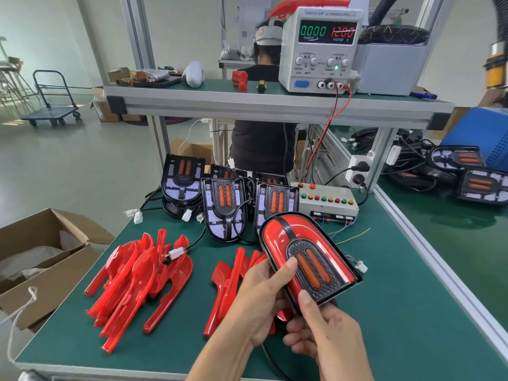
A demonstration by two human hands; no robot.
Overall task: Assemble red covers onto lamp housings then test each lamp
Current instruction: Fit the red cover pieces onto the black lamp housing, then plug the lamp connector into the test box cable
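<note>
Head cam only, so here's what I've got: both hands are clamped on one lamp point(309, 259) that already has its red cover on, held tilted just above the green table point(398, 312). My left hand point(258, 301) wraps the lamp's left edge with the thumb lying on the face next to the two orange strips, and my right hand point(327, 336) grips the near bottom corner, thumb pressed on the dark textured part. A white connector point(361, 266) sticks out past the lamp's right side. On the table to the left there's a messy pile of loose red covers point(137, 281), and a smaller bunch of red covers point(233, 281) sits right beside and partly under my left hand. Behind those, bare lamp housings point(224, 209) stand in a row leaning back, purple-ish boards and orange strips showing, with black cables and white plugs trailing off them. Just right of the housings is a grey test box point(327, 203) with a row of coloured buttons, thin wires spilling out the front. Up on the shelf, the power supply point(320, 50) reads 0.000 and 12.00, red and black leads hanging down toward the box. An open cardboard box point(46, 259) sits off the table's left edge, and another person point(264, 144) is seated behind the shelf.
</note>
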